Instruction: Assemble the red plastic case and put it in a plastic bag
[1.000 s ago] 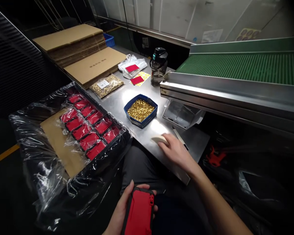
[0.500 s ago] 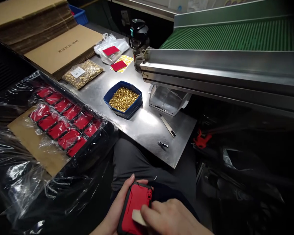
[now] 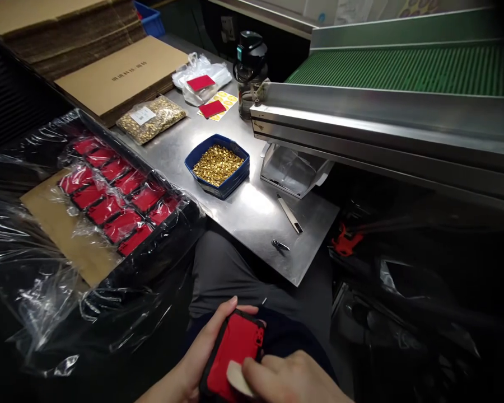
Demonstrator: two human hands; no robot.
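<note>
Currently, in the head view, the left hand (image 3: pixel 204 352) grasps the case (image 3: pixel 237 341) over the lap (image 3: pixel 227 274), short of the table (image 3: pixel 256 229). The right hand (image 3: pixel 292 378) pinches the pale tool (image 3: pixel 237 377), its flat end at the case's red face; exact contact cannot be told. The step in hand appears to be working that face. The next move likely calls for a steady left grip and light, even pressure.
</note>
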